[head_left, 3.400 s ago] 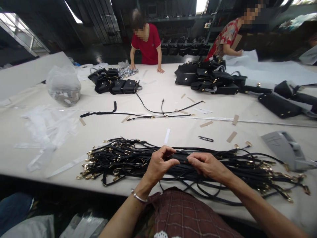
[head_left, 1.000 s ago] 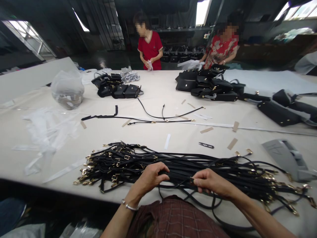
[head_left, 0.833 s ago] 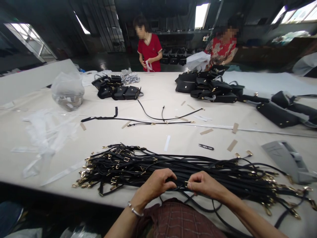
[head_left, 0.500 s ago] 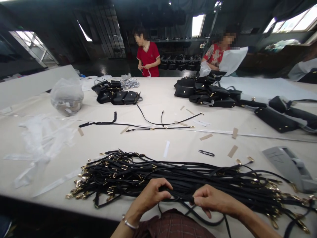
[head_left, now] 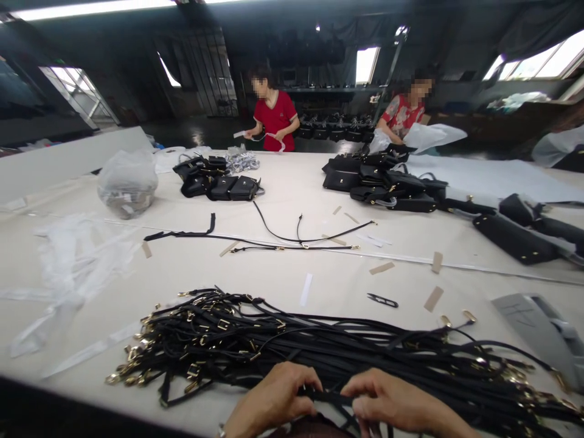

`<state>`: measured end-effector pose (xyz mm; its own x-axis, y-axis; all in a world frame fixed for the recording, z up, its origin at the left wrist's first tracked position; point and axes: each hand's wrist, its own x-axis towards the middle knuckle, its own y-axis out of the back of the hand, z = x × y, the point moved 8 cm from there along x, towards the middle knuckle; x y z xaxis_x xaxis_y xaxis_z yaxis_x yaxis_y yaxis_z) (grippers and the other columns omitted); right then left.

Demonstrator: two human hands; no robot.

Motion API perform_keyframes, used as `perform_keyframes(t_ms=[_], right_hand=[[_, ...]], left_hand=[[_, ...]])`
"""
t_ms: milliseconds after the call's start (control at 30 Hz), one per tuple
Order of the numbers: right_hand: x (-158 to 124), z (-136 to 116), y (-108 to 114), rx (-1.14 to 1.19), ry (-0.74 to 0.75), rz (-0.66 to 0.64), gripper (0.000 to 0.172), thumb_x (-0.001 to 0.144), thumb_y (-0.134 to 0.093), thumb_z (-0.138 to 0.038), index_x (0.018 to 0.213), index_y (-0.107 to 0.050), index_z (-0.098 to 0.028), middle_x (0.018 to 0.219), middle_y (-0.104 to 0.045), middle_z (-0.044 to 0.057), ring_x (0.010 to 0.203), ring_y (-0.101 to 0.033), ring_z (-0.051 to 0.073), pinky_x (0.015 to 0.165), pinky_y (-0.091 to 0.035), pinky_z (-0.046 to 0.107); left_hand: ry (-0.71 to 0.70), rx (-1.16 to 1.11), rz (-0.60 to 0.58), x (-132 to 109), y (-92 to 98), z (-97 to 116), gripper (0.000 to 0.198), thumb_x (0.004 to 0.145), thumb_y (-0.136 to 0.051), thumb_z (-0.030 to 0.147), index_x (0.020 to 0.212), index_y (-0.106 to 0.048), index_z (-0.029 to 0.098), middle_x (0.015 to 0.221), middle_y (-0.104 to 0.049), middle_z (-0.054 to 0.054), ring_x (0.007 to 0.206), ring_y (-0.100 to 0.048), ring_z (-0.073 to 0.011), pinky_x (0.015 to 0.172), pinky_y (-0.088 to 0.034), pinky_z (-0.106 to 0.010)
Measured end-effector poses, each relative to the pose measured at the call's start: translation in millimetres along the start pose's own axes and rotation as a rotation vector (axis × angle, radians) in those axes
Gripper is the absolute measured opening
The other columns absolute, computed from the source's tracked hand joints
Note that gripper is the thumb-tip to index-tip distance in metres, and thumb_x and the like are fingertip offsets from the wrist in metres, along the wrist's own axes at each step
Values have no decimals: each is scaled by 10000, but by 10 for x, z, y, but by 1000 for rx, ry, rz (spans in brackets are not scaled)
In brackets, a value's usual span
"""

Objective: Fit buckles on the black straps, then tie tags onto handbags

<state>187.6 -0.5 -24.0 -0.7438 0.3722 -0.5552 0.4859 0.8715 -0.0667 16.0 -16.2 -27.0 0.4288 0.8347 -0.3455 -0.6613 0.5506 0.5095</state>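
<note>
Left hand (head_left: 278, 396), right hand (head_left: 393, 400) holding black strap (head_left: 334, 397); strap pile (head_left: 328, 340) beyond.

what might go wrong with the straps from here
The strap between the left hand and right hand could snag on the pile, which lies right beside them. The gold clasps crowd together at one end, so they might hook each other. The snips lie just beyond and could get knocked.

there was one pair of thread snips (head_left: 383, 300), one grey device (head_left: 531, 322), one round plastic bag (head_left: 128, 176), two red-clad co-workers (head_left: 276, 115); heaped black straps (head_left: 292, 338) were too many to count.
</note>
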Motion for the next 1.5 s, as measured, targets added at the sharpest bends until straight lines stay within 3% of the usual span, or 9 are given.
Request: perform_keyframes(t_ms=[200,433,633,767,900,1100,1200,1367,1500], right_hand=[[158,253,-4,-5,-112,91,165,715,-563,-208,803,-689,-145,668,-706,21,479,-554,87,458,-377,153],[261,229,-34,-48,-34,94,188,761,-571,-290,729,-680,-140,562,-644,-10,401,-363,62,432,-245,180],[428,205,-40,-113,-1,197,173,704,-508,-192,616,-648,-140,524,-646,6,450,-452,85,466,-274,193],[543,135,-29,-75,-11,218,171,732,-517,-236,690,-654,-143,577,-669,11,427,-411,77,426,-270,183],[560,156,122,-37,-24,131,261,814,-548,-359,917,-664,-150,664,-694,13,421,-429,76,410,-286,177],[475,357,976,-203,-79,263,257,763,-605,-345,905,-711,-159,717,-694,18,607,-565,143,546,-404,225],[507,264,1532,-479,-33,431,257,816,-557,-374,822,-732,-186,805,-729,37,776,-645,213,709,-470,287],[763,-55,2580,-762,-50,773,357,927,-413,-381,978,-722,-211,1067,-729,73,1018,-642,266,923,-460,347],[1065,-227,3366,-859,-164,968,399,949,-335,-217,1199,-635,-136,1302,-612,154,1201,-548,291,1035,-380,389]], left_hand=[[29,-99,-33,-10,-90,-20,287,680,-790,270,962,-744,296,911,-731,50,852,-624,-161,689,-401,-202],[84,-115,-7,-25,-173,-15,335,702,-767,357,1034,-731,323,940,-738,24,916,-629,-203,699,-425,-224],[37,89,-20,46,-161,187,175,820,-648,327,967,-722,269,890,-736,-23,843,-665,-208,670,-432,-240],[34,221,10,85,-14,221,110,853,-596,271,913,-685,249,906,-734,-22,874,-671,-211,714,-436,-247],[155,333,78,-18,385,-72,132,875,-554,248,951,-661,260,968,-729,-10,935,-663,-218,792,-440,-279],[594,629,166,-358,1193,-781,226,850,-500,120,957,-684,196,1018,-717,-80,993,-644,-265,843,-438,-360],[598,731,254,-391,1442,-881,286,773,-553,55,989,-691,181,1177,-667,-100,1135,-577,-288,951,-403,-412],[499,604,411,-139,1570,-922,251,862,-519,124,1050,-668,198,1126,-673,-84,1085,-589,-251,949,-422,-399],[361,498,492,224,1452,-826,206,900,-507,177,1015,-671,226,1076,-682,-71,1045,-602,-248,942,-433,-397]])
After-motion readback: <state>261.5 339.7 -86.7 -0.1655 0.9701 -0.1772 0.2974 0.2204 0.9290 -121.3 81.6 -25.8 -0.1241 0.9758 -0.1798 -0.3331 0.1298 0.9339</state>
